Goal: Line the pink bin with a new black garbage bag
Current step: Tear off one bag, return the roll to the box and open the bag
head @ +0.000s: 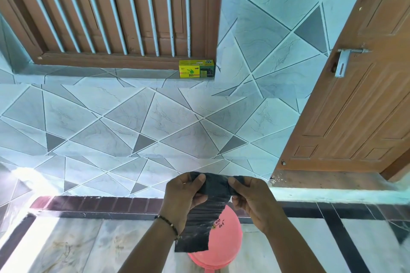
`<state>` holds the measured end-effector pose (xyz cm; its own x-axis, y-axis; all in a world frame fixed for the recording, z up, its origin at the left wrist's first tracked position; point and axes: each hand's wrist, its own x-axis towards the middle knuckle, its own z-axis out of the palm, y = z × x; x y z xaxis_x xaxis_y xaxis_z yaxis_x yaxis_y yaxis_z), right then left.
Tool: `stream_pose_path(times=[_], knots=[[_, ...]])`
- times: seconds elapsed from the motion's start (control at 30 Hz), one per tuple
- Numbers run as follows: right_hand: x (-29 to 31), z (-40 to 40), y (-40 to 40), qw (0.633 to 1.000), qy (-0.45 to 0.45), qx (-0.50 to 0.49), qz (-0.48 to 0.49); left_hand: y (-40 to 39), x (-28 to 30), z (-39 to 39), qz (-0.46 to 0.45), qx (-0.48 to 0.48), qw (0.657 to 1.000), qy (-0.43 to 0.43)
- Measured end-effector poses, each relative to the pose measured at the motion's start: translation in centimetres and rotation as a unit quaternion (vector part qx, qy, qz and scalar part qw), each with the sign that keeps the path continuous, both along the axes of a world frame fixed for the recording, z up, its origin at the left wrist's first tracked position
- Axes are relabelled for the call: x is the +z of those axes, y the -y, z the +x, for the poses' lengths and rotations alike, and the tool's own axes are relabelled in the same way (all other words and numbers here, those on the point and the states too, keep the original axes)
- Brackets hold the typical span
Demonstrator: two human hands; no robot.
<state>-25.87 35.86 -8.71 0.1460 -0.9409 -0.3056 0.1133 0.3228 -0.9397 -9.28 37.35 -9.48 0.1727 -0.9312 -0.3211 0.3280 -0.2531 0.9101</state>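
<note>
A black bag (206,217), a pink bin (226,241), a yellow-green box (196,69), a brown door (355,95), grey triangle-pattern tiles (124,117).

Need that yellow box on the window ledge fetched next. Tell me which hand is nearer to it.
Left, slightly. The left hand is almost straight below the yellow box; the right hand is below and further right. Both grip the black garbage bag.

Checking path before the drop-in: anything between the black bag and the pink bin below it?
Nothing visible. Both hands, left hand and right hand, pinch the top of the black garbage bag, which hangs still folded over the pink bin. The bag hides part of the bin, so its inside cannot be checked.
</note>
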Motion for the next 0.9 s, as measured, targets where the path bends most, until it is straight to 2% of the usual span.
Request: stream_pose_path(times=[0.17, 0.27, 0.37, 0.5, 0.57, 0.67, 0.8, 0.87, 0.9], knots=[[-0.1, 0.9, -0.3, 1.000, 0.023, -0.017, 0.011, -0.1, -0.5, -0.3, 0.035, -0.008, 0.999, 0.025], [-0.2, 1.0, -0.2, 0.999, 0.001, -0.038, 0.015, -0.4, -0.7, -0.3, 0.037, -0.038, 0.998, -0.017], [-0.1, 0.5, -0.4, 1.000, -0.018, -0.007, 0.003, -0.6, -0.3, -0.1, 0.015, -0.042, 0.998, -0.042], [-0.1, -0.2, -0.5, 0.994, 0.081, 0.076, -0.001, -0.5, -0.1, 0.0, 0.005, -0.012, 1.000, 0.005], [-0.1, 0.0, -0.6, 0.993, 0.084, 0.077, -0.017, -0.3, -0.3, -0.2, -0.001, -0.001, 0.999, 0.038], [-0.2, 0.7, -0.7, 0.997, 0.045, 0.042, -0.037, -0.2, -0.6, -0.6, 0.001, 0.010, 0.997, 0.076], [-0.4, 0.8, -0.6, 0.999, -0.028, -0.012, -0.012, -0.6, -0.8, -0.6, -0.030, -0.026, 0.998, 0.039], [-1.0, 0.6, -0.2, 0.994, -0.100, -0.040, -0.008, -0.6, -1.0, -0.3, -0.039, -0.041, 0.998, 0.028], [-1.2, 0.6, -0.1, 0.984, -0.165, -0.055, -0.034, -0.6, -1.1, -0.2, -0.041, -0.039, 0.998, 0.030]])
